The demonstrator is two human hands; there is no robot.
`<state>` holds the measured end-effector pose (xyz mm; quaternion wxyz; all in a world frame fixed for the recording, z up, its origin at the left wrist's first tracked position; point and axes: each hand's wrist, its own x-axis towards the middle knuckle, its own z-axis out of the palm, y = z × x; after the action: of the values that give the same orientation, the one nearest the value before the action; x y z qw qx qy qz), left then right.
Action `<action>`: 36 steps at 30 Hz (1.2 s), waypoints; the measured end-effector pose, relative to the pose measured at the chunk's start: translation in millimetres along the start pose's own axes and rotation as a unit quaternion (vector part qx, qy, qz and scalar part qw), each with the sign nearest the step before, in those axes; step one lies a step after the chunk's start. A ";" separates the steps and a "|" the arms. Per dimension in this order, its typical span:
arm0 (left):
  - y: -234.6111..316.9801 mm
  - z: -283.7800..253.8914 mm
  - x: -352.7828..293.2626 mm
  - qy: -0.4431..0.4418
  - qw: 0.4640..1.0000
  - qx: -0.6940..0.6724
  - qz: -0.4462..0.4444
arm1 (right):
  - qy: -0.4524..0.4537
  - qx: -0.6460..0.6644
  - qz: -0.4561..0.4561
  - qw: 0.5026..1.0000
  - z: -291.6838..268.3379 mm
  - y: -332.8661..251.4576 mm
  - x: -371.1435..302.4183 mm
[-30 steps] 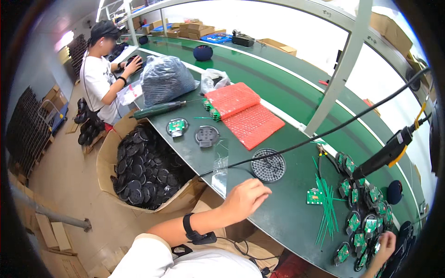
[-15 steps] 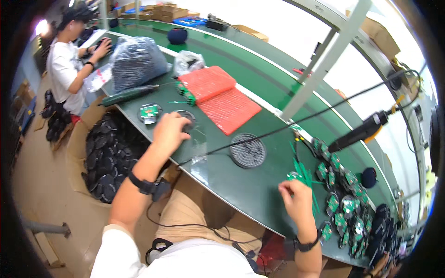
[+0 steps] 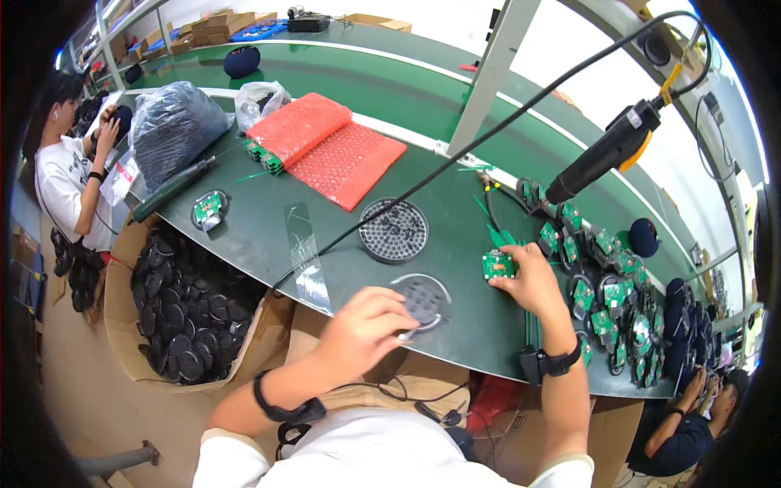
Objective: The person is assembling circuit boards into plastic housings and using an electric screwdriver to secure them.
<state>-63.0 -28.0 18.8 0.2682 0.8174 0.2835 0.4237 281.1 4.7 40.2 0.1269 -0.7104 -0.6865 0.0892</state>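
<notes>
My left hand [image 3: 364, 332] has its fingers and thumb at the left edge of a round dark plastic cover [image 3: 425, 302] with a pale rim, gripping it near the bench's front edge. My right hand [image 3: 535, 283] pinches a small green circuit board [image 3: 498, 265] between thumb and fingers, over the bench. Beyond the cover is a round grey dish [image 3: 394, 259] with small dark pieces in it. At the left, another round cover with a green board [image 3: 210, 210] lies on the bench.
Many round parts with green boards [image 3: 604, 325] are heaped at the right. A power screwdriver [image 3: 606, 163] hangs above them on a cable. Red bubble wrap [image 3: 346, 163] lies at the back. A carton [image 3: 120, 325] of black covers stands at left. Two co-workers sit nearby.
My left hand has brought the round cover from the left part of the bench toward the middle front. My right hand has moved forward and now holds a circuit board. The view has shifted.
</notes>
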 end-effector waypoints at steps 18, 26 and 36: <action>9.3 57.3 11.3 -0.004 0.996 0.068 -0.048 | -0.141 0.596 -0.031 0.790 17.7 -35.7 -13.0; 2.6 51.1 40.9 0.010 0.989 -0.072 -0.127 | -0.123 0.545 -0.043 0.828 28.1 -38.9 -15.4; -7.2 48.5 33.5 -0.019 0.995 0.036 -0.094 | -0.081 0.445 -0.071 0.889 33.8 -47.4 -14.4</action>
<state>-7.6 -9.4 8.0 0.2825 0.8040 0.3694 0.3706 225.3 -6.5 21.7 0.3793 -0.5191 -0.6318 0.4331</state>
